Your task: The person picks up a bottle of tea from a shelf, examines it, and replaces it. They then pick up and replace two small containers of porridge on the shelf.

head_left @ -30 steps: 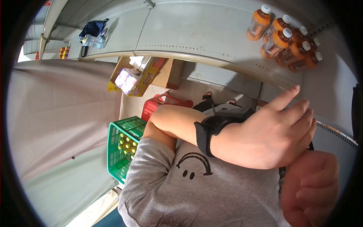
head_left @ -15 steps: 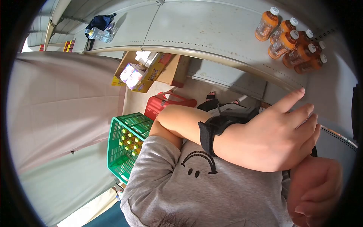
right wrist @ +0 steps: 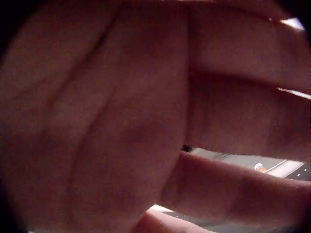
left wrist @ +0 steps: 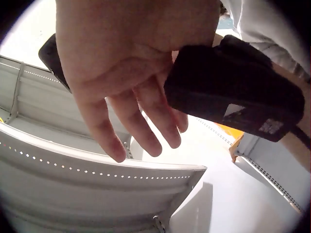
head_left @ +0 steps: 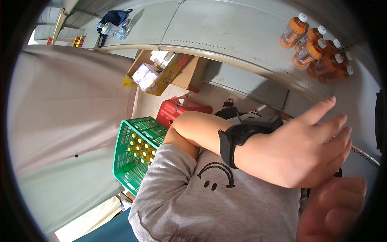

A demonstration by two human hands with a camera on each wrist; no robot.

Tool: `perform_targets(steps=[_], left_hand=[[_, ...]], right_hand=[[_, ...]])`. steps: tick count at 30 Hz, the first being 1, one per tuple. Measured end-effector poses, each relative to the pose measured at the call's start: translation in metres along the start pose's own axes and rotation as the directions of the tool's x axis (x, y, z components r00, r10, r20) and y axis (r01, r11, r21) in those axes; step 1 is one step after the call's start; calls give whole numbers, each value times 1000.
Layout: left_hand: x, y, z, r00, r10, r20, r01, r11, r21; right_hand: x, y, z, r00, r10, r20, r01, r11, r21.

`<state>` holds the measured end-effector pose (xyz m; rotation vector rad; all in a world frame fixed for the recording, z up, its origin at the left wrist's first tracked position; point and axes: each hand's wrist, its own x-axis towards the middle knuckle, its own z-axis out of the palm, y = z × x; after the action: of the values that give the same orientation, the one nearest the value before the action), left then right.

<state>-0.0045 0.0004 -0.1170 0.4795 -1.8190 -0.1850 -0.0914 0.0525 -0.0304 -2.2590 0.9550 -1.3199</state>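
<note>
My left hand reaches across my chest with relaxed, slightly spread fingers and holds nothing. A black strapped device sits on that wrist. In the left wrist view the left palm and fingers hang down beside a black box worn on the other forearm. Below it in the head view, my right hand is blurred, its fingers loosely bent, with no object showing in it. A palm with long fingers fills most of the right wrist view, very close to the lens.
Several orange drink bottles stand on the grey shelf. A clear bottle lies by a dark blue bag. Below are a carton, a red basket and a green basket with several yellow-capped bottles.
The head view has shifted, so shelf bottles appear lower and farther right. My left hand moves slightly right and down in the view; my right hand moves slightly and is more blurred.
</note>
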Motion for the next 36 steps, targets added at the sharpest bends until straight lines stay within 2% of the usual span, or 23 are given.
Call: perform_targets(steps=[3, 4, 5, 6, 7, 8, 9, 10, 12, 13, 14, 16, 18, 20, 21, 22, 24, 26, 27, 29, 31, 33, 36], left_hand=[[4, 0, 0, 999, 34, -34, -33, 999, 25], [5, -1, 0, 999, 35, -37, -34, 999, 23], [6, -3, 0, 998, 39, -44, -38, 999, 22], [7, -3, 0, 998, 45, -51, -44, 999, 22], [8, -3, -3, 997, 49, -58, -48, 999, 20], [9, -3, -10, 999, 4, 44, -1, 998, -56], [14, -9, -17, 990, -1, 139, 18, 992, -124], [19, -12, -23, 992, 50, 116, -35, 991, -127], [26, -18, -36, 933, -39, 357, 105, 980, -168], [36, -19, -43, 933, -60, 355, 137, 971, -194], [46, -21, -50, 929, -84, 360, 172, 960, -221], [69, -26, -71, 904, -52, 424, 158, 963, -219], [96, -27, -85, 922, -116, 370, 220, 942, -253], [122, -34, -98, 911, -94, 402, 245, 907, -343], [136, -29, -107, 856, -214, 471, 388, 867, -311], [149, -28, -110, 862, -197, 466, 371, 873, -318], [175, -29, -114, 782, -422, 459, 591, 736, -330], [202, -33, -116, 791, -403, 460, 576, 743, -340], [216, -36, -116, 800, -392, 454, 563, 753, -342], [245, -45, -112, 799, -406, 443, 560, 770, -305], [271, -50, -98, 767, -412, 491, 578, 776, -252], [291, -53, -80, 730, -510, 455, 652, 718, -244], [316, -70, -55, 703, -508, 498, 680, 685, -261]], right_hand=[[16, 5, -6, 972, -173, 158, 187, 979, -80], [23, 14, -13, 972, -173, 161, 188, 979, -83], [31, 30, -23, 886, -357, 295, 347, 934, 87], [35, 37, -29, 749, -539, 386, 465, 842, 274], [27, 33, -25, 746, -539, 391, 468, 842, 270], [11, 26, -17, 910, -356, 214, 348, 935, 74], [4, 25, -8, 979, -200, -27, 196, 975, -105], [8, 28, 0, 970, -241, -32, 234, 962, -142], [31, 34, 15, 939, -189, -287, 154, 978, -140], [43, 29, 15, 941, -167, -293, 135, 983, -124], [49, 24, 10, 945, -143, -294, 82, 974, -212], [61, 22, -7, 968, -146, -204, 91, 962, -257], [76, 21, -15, 934, -217, -284, 148, 958, -247], [91, 16, -33, 906, -295, -303, 215, 939, -269], [93, 2, -34, 931, -49, -363, -20, 983, -182], [102, -2, -35, 920, 37, -390, -90, 989, -119], [122, -11, -48, 920, 149, -362, -201, 973, -111], [145, 4, -76, 943, 152, -296, -223, 948, -227], [159, 12, -83, 911, 44, -409, -141, 967, -211], [185, 15, -103, 905, 184, -384, -254, 957, -140], [208, 18, -124, 918, 312, -245, -352, 925, -143], [228, 28, -138, 902, 358, -240, -400, 903, -156], [247, 40, -145, 845, 478, -240, -516, 847, -130]])
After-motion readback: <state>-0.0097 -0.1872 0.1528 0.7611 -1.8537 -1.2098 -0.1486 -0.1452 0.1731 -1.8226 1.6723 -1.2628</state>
